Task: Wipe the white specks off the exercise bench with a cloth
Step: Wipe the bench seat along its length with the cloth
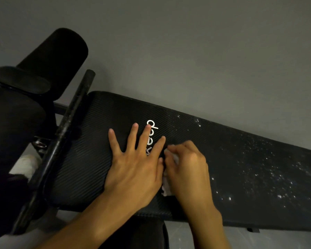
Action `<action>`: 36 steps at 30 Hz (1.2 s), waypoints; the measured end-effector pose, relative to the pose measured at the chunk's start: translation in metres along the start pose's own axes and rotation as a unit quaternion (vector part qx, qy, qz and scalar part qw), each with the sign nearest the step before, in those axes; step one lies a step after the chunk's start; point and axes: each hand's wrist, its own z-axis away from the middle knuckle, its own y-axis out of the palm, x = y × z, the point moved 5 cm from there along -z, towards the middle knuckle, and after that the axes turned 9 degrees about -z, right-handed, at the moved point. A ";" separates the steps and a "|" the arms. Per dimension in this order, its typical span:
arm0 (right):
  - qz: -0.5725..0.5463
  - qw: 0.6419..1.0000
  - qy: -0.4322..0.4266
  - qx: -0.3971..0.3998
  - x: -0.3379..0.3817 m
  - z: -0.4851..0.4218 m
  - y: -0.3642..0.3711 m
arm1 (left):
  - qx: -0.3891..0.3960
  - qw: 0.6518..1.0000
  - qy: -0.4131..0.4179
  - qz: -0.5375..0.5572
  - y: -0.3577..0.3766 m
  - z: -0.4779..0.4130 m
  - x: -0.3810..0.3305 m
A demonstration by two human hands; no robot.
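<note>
the black exercise bench (90, 159) bears white specks (269, 173) over its right part; the left hand (133, 168) lies flat on it beside the right hand (188, 168) gripping a cloth (166, 187).

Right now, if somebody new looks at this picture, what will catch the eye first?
The white specks scattered over the right half of the black bench stand out first. Near the middle, the left hand lies flat with spread fingers, and beside it the right hand holds a pale cloth against the padding. A white logo shows at the left hand's fingertips.
</note>
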 end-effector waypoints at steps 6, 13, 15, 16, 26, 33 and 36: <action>0.073 0.994 0.065 -0.056 -0.006 -0.080 0.006 | 0.006 1.000 0.000 0.011 -0.001 0.001 0.000; 0.023 0.999 0.035 -0.031 -0.003 -0.055 0.006 | 0.005 1.000 0.001 0.017 -0.001 0.000 0.001; 0.043 0.995 0.071 -0.050 -0.010 -0.081 0.007 | 0.004 1.000 0.003 0.018 0.000 -0.001 0.001; 0.050 0.994 0.079 -0.059 -0.010 -0.093 0.008 | 0.005 1.000 0.003 0.022 -0.001 0.000 0.001; 0.017 0.996 0.068 -0.060 -0.014 -0.078 0.008 | 0.013 0.999 0.002 0.030 0.000 0.000 0.001; -0.030 0.999 0.006 0.010 0.002 -0.080 0.021 | 0.023 0.999 -0.008 0.026 -0.001 0.001 0.002; -0.016 1.000 0.011 -0.003 -0.007 -0.057 0.010 | 0.018 1.000 -0.011 0.023 0.000 0.000 0.002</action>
